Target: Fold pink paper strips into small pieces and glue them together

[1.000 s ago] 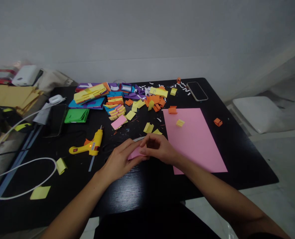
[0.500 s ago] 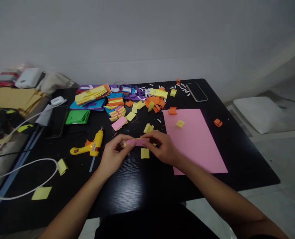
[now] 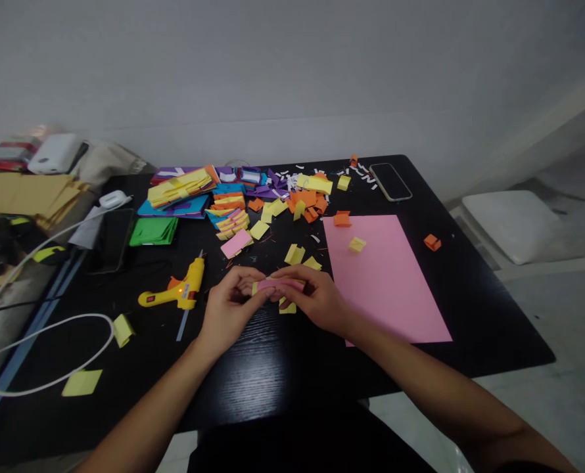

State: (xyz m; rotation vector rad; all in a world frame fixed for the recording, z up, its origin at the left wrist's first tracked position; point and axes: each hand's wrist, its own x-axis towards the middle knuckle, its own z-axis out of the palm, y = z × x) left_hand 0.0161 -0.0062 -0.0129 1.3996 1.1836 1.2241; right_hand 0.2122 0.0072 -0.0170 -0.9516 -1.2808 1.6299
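Note:
A narrow folded pink paper strip (image 3: 292, 284) with a yellow edge at its left end is pinched between both hands above the black table. My left hand (image 3: 231, 302) grips its left part, thumb in front and fingers behind. My right hand (image 3: 317, 299) presses on the right part, its thumb reaching the middle near the left thumb. Just under the right thumb, a folded yellow paper piece (image 3: 287, 309) lies partly covered. Behind the hands rest more yellow paper pieces (image 3: 295, 254). The pink sheet (image 3: 391, 276) lies flat beneath and beyond my right wrist.
A yellow glue gun (image 3: 187, 286) with a lit orange light lies left of my left hand. Stacks of coloured paper (image 3: 181, 189), orange pieces (image 3: 309, 199) and white scraps line the back. A phone (image 3: 390, 182) lies at the back right; a white cable (image 3: 46, 322) loops at left.
The pink strip has shifted slightly right and is bent or turned a little. Both thumbs have moved closer together, and the right hand now covers part of the yellow piece beneath.

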